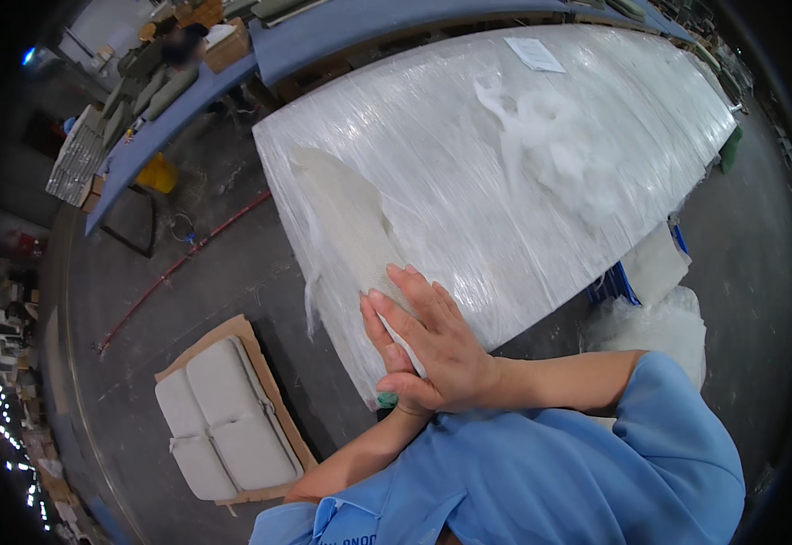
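Note:
A long beige fabric cover, softly padded in look, lies along the left side of a large bed of white padding wrapped in clear film. Its near end sits between my two hands. My right hand lies against it from the right, fingers stretched out and slightly apart. On its other side is my left hand, fingers straight and pointing away from me; part of that palm is hidden by the right hand. Loose white fluffy stuffing is heaped on the film, farther right.
Beige seat cushions lie on cardboard on the floor at left. Blue-topped tables run along the back, with green cushions at the far left. A paper sheet rests on the film. A blue crate and a plastic-wrapped bundle stand right.

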A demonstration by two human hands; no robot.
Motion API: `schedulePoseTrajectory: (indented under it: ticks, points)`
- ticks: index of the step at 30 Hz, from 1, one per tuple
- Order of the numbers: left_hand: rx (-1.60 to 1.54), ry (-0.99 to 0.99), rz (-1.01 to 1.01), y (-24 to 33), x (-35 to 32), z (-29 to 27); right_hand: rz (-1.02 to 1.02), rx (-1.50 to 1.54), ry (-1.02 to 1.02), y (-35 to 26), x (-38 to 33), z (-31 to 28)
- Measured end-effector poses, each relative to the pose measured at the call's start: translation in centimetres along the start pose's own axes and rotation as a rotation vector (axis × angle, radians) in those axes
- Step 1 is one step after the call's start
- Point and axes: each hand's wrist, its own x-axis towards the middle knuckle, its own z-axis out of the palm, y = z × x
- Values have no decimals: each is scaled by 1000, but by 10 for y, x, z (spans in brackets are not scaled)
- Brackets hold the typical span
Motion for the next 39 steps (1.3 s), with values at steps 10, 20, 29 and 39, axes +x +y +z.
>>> schedulePoseTrajectory:
  ticks: [10,20,29,39]
  points:
    - [92,-27,-82,45,-7,-7,409,802,97,16,-23,21]
    - [6,-48,-154,49,7,-11,157,452,-5,7,-3,11]
    - [57,-1,-86,35,104,-40,266,672,-51,45,32,25]
    - [-97,19,-119,-22,259,-58,348,659,290,177,233,57]
